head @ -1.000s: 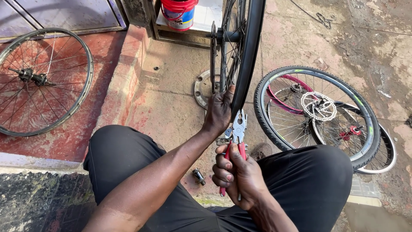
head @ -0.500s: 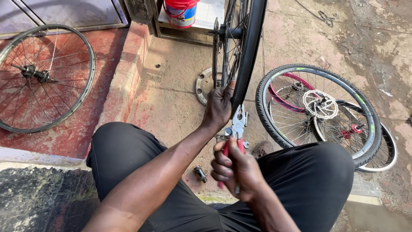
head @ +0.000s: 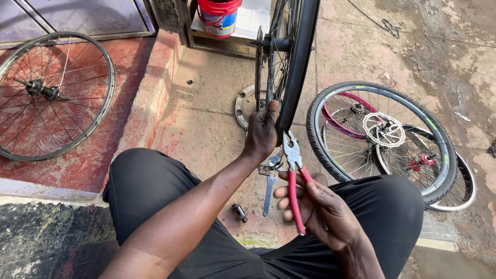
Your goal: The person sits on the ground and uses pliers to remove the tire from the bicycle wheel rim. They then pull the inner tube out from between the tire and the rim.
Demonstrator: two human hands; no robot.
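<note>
The left hand (head: 262, 133) grips the upright wheel (head: 289, 62) at its tyre, fingers wrapped tight. Just right of them, the right hand (head: 320, 212) holds red-handled pliers (head: 294, 175), jaws near the rim. The wheel looks stiff and light, with thin spokes. Its top is cut off.

packages: one red round bucket (head: 217, 15) with blue-and-white label band | place: top centre, on pale ledge (head: 256, 18) | signs: none | screens: none
</note>
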